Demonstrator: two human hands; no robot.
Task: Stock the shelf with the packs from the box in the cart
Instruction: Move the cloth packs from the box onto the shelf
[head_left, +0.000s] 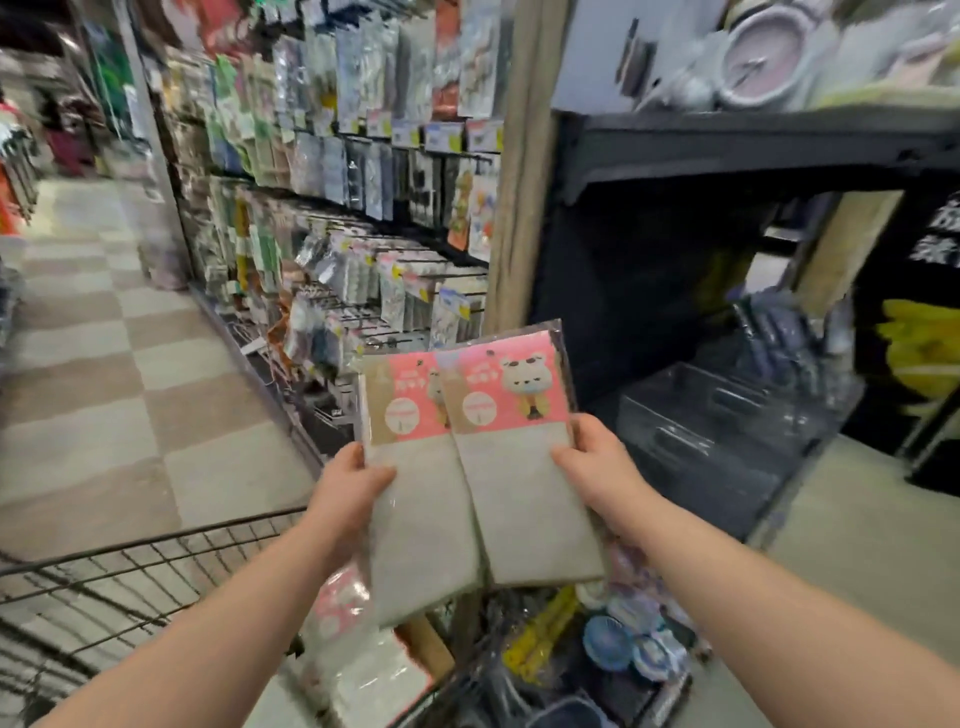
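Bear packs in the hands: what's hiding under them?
Below the two bear packs, held by the left hand and right hand, another pink-labelled pack shows in the cart. The packs cover whatever lies directly beneath.

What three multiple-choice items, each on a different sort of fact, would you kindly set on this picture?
1. Where does the black wire cart lie? A lower left; B upper right; C top centre.
2. What colour are the header cards on the two flat clear-wrapped beige cloth packs? A green; B pink; C blue.
3. What is the right hand doing? A hanging open; B pressing the floor; C gripping the right-side pack.
Key: 1 A, its mesh shows at lower left; 2 B, both cards are pink; 3 C, its thumb pinches the pack's front.
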